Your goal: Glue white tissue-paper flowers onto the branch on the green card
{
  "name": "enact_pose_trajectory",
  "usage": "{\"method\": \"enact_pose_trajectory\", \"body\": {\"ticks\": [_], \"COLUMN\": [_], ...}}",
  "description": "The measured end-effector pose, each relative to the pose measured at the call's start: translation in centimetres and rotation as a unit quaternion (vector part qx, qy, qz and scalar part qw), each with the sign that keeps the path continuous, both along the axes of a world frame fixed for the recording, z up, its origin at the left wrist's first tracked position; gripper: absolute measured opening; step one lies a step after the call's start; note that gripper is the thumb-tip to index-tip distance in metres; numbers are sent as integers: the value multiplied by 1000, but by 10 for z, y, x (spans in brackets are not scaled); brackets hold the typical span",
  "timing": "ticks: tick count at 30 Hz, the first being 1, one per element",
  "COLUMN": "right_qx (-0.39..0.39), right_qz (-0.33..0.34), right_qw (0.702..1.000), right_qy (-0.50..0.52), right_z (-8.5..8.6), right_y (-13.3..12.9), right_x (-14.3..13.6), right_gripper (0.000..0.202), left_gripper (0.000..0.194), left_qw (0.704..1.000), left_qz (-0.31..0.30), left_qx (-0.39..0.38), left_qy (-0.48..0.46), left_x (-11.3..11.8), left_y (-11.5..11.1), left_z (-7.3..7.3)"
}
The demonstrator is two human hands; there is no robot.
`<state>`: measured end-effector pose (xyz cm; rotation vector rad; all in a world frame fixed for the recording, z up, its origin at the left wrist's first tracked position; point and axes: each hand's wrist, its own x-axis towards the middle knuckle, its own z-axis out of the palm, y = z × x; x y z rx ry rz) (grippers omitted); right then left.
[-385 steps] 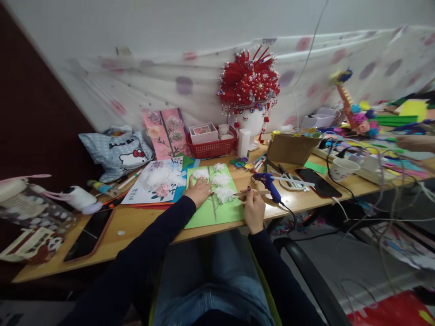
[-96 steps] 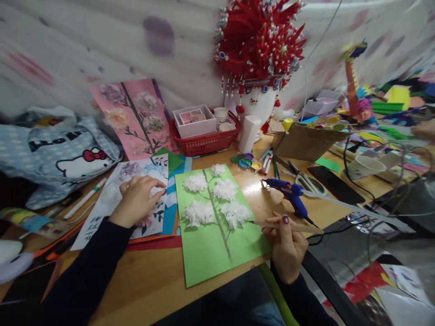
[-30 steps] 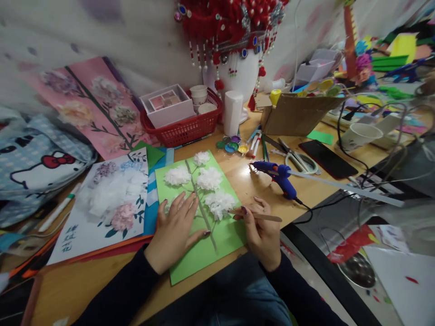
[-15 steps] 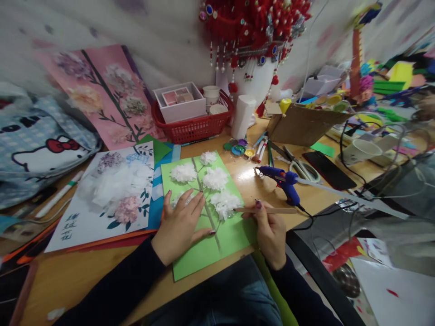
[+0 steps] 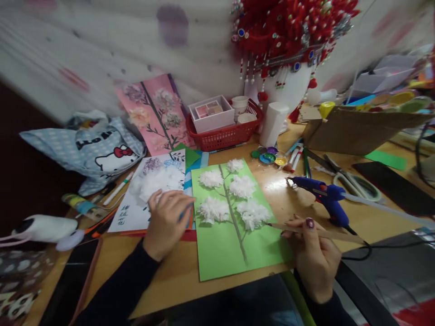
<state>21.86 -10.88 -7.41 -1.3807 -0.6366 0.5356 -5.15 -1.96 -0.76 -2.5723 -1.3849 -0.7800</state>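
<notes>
A green card [image 5: 217, 258] lies on the table in front of me, bearing a painted grey-brown stem and several ruffled white paper flowers [image 5: 253, 214]. In my right hand [image 5: 316, 258] is a thin brown stick [image 5: 285, 227] with a dark tip. That tip reaches the edge of the lower right flower. Just off the card's left side, my left hand [image 5: 166, 222] hovers over a white sheet [image 5: 127, 203], fingers loosely bent and apart, nothing seen in them. Beside its fingertips is a gauzy white heap [image 5: 149, 183] on that sheet; whether they touch I cannot tell.
A blue glue gun [image 5: 319, 190] lies right of the card, near scissors [image 5: 356, 183] and a black phone [image 5: 394, 185]. Behind are small paint pots [image 5: 267, 157], markers [image 5: 295, 158], a red basket [image 5: 220, 141] and a pink flower picture [image 5: 159, 113]. A checked bag [image 5: 112, 149] stands left.
My left hand has lifted off the green card and moved left over the white sheet, uncovering the lower left flower. My right hand still has the stick at the lower right flower. The view has shifted left.
</notes>
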Motion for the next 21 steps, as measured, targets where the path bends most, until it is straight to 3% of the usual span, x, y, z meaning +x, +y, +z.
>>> {"method": "enact_pose_trajectory", "body": {"ticks": [4, 11, 16, 18, 21], "right_qx": [-3, 7, 3, 8, 17], "right_qz": [-2, -7, -11, -15, -20], "right_qw": [1000, 999, 997, 997, 996], "right_qy": [-20, -53, -73, -77, -84], "right_z": [-1, -6, -9, -10, -11], "right_y": [-1, -1, -2, -2, -2], "right_x": [0, 1, 3, 3, 3], "right_gripper": [45, 47, 46, 45, 44], "left_gripper": [25, 29, 21, 18, 20], "left_qw": [995, 984, 976, 960, 918], "left_qz": [17, 52, 133, 157, 141], "left_qx": [-76, -129, -168, -206, -288], "left_qy": [54, 113, -24, -108, -231], "left_x": [-24, -14, -20, -22, -18], "left_y": [27, 42, 42, 40, 33], "left_z": [2, -15, -6, -1, 5]}}
